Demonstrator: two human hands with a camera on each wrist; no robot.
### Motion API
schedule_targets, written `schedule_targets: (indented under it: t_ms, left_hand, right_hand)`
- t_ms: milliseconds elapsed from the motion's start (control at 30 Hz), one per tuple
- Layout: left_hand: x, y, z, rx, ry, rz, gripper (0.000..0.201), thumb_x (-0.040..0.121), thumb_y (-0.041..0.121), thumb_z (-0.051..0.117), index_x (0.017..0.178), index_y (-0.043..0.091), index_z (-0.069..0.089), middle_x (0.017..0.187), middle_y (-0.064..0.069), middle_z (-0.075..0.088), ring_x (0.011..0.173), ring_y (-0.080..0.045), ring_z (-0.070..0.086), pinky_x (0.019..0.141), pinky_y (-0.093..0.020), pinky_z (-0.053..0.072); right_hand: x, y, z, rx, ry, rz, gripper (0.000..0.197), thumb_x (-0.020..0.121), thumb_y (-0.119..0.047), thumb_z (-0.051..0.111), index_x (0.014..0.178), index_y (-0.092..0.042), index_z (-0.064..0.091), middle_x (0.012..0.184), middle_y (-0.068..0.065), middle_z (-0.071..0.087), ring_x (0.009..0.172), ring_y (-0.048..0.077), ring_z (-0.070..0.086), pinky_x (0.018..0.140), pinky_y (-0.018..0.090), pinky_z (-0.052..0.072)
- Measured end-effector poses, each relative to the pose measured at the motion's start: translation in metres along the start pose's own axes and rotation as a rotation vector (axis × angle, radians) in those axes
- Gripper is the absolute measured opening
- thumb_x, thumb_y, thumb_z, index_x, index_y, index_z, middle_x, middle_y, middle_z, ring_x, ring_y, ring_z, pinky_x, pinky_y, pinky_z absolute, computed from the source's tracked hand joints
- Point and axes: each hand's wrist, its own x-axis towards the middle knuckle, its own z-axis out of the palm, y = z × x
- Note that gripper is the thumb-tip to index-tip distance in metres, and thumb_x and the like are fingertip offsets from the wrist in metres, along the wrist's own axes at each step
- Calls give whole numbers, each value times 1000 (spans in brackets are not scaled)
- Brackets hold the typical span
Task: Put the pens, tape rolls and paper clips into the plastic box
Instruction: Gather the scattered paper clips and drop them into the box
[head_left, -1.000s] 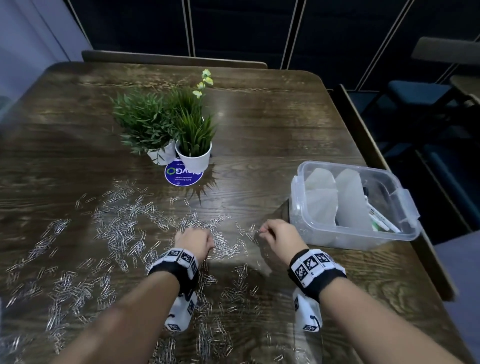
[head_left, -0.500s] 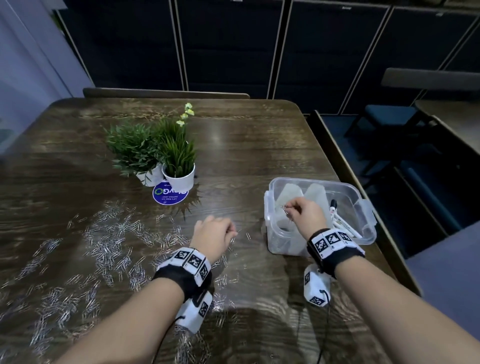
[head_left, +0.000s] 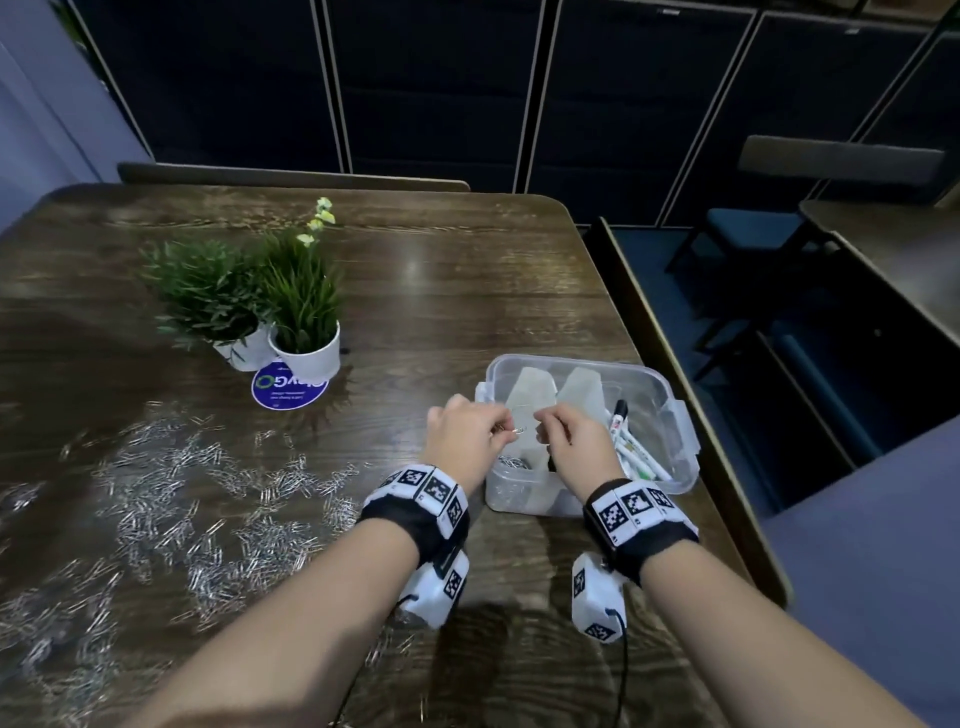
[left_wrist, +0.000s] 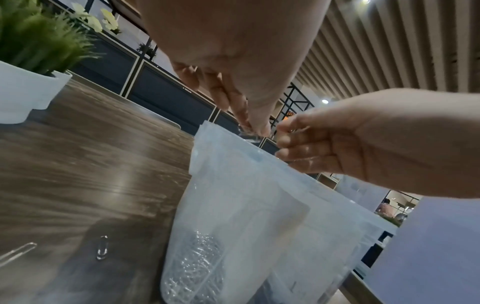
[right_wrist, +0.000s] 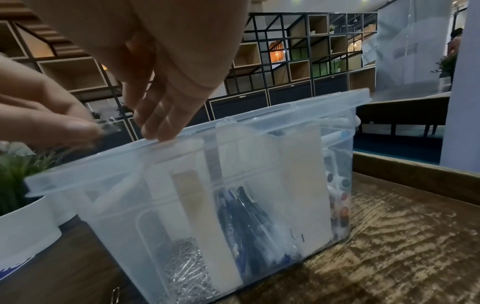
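The clear plastic box (head_left: 670, 395) stands at the table's right side. In it are white tape rolls (head_left: 530, 389), pens (head_left: 631, 447) and a heap of paper clips (head_left: 511, 462). My left hand (head_left: 506, 428) hovers over the box's left end and pinches a few paper clips between thumb and fingertips, as the left wrist view (left_wrist: 255, 128) confirms. My right hand (head_left: 543, 423) hangs beside it above the same end, fingers loose, nothing seen in them; in the right wrist view its fingertips (right_wrist: 158, 131) touch the box rim (right_wrist: 259, 125). Many loose paper clips (head_left: 208, 493) lie scattered left of the box.
Two potted plants (head_left: 306, 353) in white pots stand behind the clips, with a round blue sticker (head_left: 289, 387) in front of them. The table's right edge (head_left: 727, 467) runs just beyond the box. Chairs and another table stand to the right.
My left hand has lifted off the table and moved right over the box with clips in it. My right hand went from the table to the box and stays above it.
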Motion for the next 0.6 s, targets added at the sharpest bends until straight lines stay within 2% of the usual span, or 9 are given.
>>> schedule_targets:
  t_ms: [100,133,233,300,367,433,500,600]
  left_hand:
    - [7,6,12,84,-63,-25,26,93,50,49,98,36,70,111,16,58,112,-15,38,86,-34,27]
    - [7,4,14,69,-74,-30,29,94,50,46,101,36,70,117,16,54,114,-16,36,87,-34,27]
    - [4,-7,12,-65,-51,-13,30,98,42,43,112,32,67,130,10,47,121,-18,33,94,-34,28]
    - [-1,-24,5,-118,-5,-16,30,100,36,40,117,30,64,128,9,48,121,-17,35,94,-33,28]
    - [-10,-51,0,-93,-14,-71,30,100,35,38,119,30,60,124,10,51,119,-15,37,94,-33,29]
    - [-22,-84,-2,-26,-71,-172,29,99,38,39,121,32,57,125,9,53,119,-17,39,96,-36,32]
    - [-40,-116,-3,50,-145,-269,31,95,45,46,123,34,53,128,8,53,121,-18,41,99,-39,36]
    - [-68,-153,1,119,-252,-359,45,85,52,60,125,33,51,129,10,52,121,-16,43,101,-40,38]
  right_hand:
    - [-6,2,-6,39,-10,-28,23,101,-13,43,107,-15,66,85,1,65,79,13,62,71,16,49]
    - [-8,1,-8,55,-15,-37,22,102,-14,43,104,-17,65,82,1,64,73,12,61,67,16,48]
    - [-13,-5,-8,141,-64,-37,20,101,-16,45,94,-19,63,70,2,60,54,12,58,57,26,50]
    - [-17,-12,-2,183,-156,-22,19,101,-19,47,90,-18,62,66,4,60,50,15,57,51,28,48]
    - [-21,-20,10,218,-243,-8,15,100,-20,51,88,-16,61,65,4,60,49,16,57,50,28,48]
    - [-25,-25,25,213,-317,-30,11,98,-19,56,88,-16,60,66,6,60,50,14,57,52,27,50]
    - [-29,-27,44,103,-393,-101,3,97,-20,58,95,-19,61,72,3,63,57,8,59,61,21,51]
    - [-35,-22,80,-130,-518,-165,20,97,-21,57,117,-20,60,97,1,68,82,11,63,78,20,49]
